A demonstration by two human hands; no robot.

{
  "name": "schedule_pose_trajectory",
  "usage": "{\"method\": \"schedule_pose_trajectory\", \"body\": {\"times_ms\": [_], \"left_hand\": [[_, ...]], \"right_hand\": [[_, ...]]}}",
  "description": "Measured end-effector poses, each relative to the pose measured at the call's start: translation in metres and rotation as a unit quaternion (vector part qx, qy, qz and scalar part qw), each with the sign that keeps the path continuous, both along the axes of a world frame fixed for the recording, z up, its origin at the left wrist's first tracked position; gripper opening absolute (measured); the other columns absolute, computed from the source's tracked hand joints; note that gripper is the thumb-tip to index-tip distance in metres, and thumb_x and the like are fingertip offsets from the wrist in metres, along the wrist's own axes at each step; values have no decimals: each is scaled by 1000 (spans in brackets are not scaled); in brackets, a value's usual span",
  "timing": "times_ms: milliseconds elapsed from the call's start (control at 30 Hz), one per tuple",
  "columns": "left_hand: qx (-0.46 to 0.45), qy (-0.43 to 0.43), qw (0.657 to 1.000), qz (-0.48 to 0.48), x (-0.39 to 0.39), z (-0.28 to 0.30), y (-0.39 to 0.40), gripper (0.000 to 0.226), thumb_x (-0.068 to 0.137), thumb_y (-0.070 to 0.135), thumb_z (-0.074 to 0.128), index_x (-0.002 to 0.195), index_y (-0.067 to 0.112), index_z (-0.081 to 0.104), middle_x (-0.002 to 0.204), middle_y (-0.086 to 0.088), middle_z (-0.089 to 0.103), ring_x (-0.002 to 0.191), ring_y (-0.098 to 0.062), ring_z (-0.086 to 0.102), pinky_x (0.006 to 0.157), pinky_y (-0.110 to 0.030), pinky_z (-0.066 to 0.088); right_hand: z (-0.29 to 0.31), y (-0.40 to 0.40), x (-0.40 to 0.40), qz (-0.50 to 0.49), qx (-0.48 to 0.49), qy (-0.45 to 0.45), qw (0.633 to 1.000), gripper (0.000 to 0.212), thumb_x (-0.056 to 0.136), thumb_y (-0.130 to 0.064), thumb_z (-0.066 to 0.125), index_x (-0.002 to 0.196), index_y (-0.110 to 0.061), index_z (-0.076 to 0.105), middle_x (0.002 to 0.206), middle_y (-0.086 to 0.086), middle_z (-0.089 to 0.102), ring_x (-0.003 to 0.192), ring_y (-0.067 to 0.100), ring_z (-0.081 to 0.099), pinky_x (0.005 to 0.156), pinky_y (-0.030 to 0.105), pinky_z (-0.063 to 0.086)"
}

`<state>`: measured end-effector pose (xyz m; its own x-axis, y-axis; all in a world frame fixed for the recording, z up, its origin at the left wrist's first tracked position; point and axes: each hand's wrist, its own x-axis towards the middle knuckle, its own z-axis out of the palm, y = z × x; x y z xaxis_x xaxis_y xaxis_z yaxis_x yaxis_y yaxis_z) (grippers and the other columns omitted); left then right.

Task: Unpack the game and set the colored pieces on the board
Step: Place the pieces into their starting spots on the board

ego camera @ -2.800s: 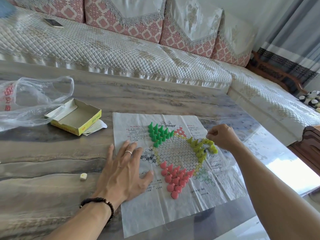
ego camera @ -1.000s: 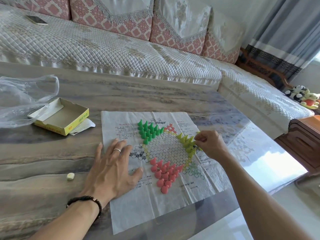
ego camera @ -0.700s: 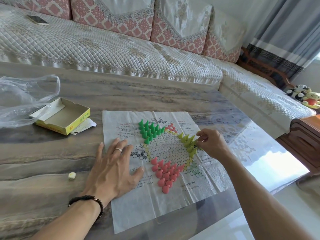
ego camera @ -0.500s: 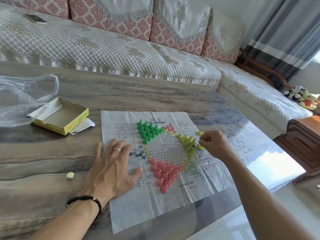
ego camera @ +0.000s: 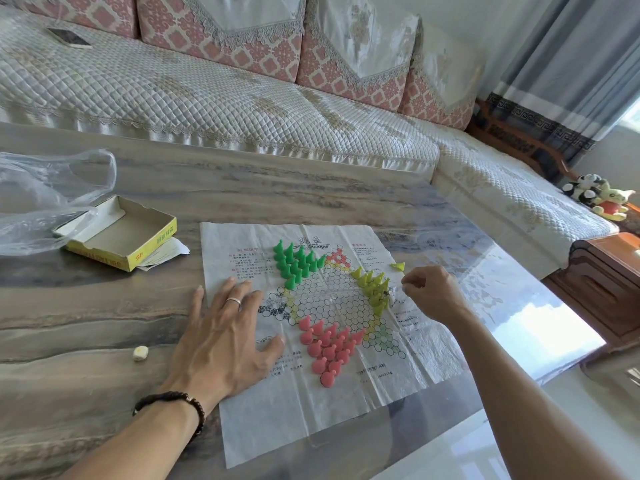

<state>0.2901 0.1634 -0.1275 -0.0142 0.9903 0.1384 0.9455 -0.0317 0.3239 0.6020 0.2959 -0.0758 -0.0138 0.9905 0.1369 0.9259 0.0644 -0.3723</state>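
Observation:
The paper game board (ego camera: 311, 403) lies flat on the marble table. On it stand three triangles of cone pieces: green pieces (ego camera: 296, 263) at the far left, yellow pieces (ego camera: 374, 289) at the right and pink pieces (ego camera: 327, 344) nearest me. One loose yellow piece (ego camera: 398, 266) lies on its side just beyond the yellow group. My left hand (ego camera: 225, 337) rests flat on the board's left edge, fingers spread. My right hand (ego camera: 433, 294) hovers right of the yellow group with curled fingers; I see nothing between them.
An open yellow game box (ego camera: 121, 237) and a clear plastic bag (ego camera: 45, 199) sit at the table's left. A small white die (ego camera: 140, 353) lies left of my left hand. The table's edge runs close on the right. A sofa stands behind, with a phone (ego camera: 69, 38) on it.
My right hand drew back from the yellow group, where it was pinching pieces. One yellow piece now lies tipped over beyond the group. My left hand stayed put.

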Motion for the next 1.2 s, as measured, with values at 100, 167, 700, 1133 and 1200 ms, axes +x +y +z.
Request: {"method": "schedule_pose_trajectory", "body": {"times_ms": [100, 167, 700, 1133, 1200], "left_hand": [[-3, 3, 1000, -1, 0, 0, 0, 79, 80, 69, 28, 146, 26, 26, 159, 3, 18, 148, -14, 0, 119, -49, 0], [-3, 1, 1000, -1, 0, 0, 0, 79, 81, 69, 28, 146, 25, 26, 159, 3, 19, 148, -14, 1, 119, -49, 0], [-9, -1, 1000, 3, 0, 2, 0, 89, 71, 71, 15, 146, 24, 28, 158, 2, 20, 148, -14, 2, 119, -49, 1], [-4, -7, 1000, -4, 0, 2, 0, 83, 78, 69, 25, 146, 23, 28, 159, 1, 20, 148, -15, 2, 119, -50, 0], [-2, -9, 1000, -4, 0, 1, -1, 83, 78, 69, 25, 146, 23, 29, 159, 1, 20, 148, -15, 3, 119, -50, 0]], "right_hand": [[2, -3, 2, -2, 1, 55, 998, 11, 81, -11, 71, 75, -20, 72, 72, -7, 71, 73, 10, 68, 74, 30, 56], [3, -7, 1, 2, 8, 72, 997, 10, 80, -13, 73, 75, -22, 72, 72, -10, 71, 72, 7, 67, 71, 25, 54], [-15, -9, -3, 33, 13, 76, 996, 11, 78, -8, 75, 83, -18, 75, 76, -9, 71, 74, 7, 68, 78, 31, 58], [-12, 3, 9, 11, 23, 66, 997, 22, 83, -2, 63, 101, -10, 73, 88, -3, 71, 82, 12, 68, 85, 36, 57], [-6, 10, 10, 2, 55, 45, 997, 17, 85, -5, 63, 98, -9, 73, 87, -1, 70, 82, 15, 66, 84, 39, 56]]}}
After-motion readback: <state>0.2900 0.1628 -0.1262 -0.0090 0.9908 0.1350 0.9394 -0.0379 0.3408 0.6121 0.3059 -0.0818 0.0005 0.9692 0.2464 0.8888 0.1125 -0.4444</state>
